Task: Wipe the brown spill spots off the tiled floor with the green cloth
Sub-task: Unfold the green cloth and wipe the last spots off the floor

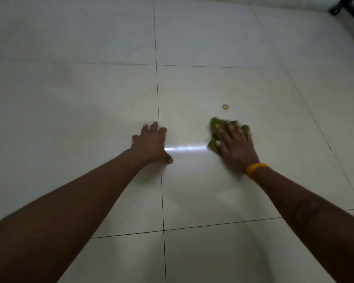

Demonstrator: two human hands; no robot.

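A green cloth lies crumpled on the pale tiled floor, with my right hand pressed flat on top of it, fingers spread. Most of the cloth is hidden under that hand. One small round brown spill spot sits on the tile just beyond the cloth, a short gap away from my fingertips. My left hand rests palm down on the floor to the left, fingers apart, across a dark grout line, holding nothing. A yellow band circles my right wrist.
Dark grout lines divide the large cream tiles. A bright streak of reflected light lies between my hands. A black furniture base stands at the far top right corner, near the wall.
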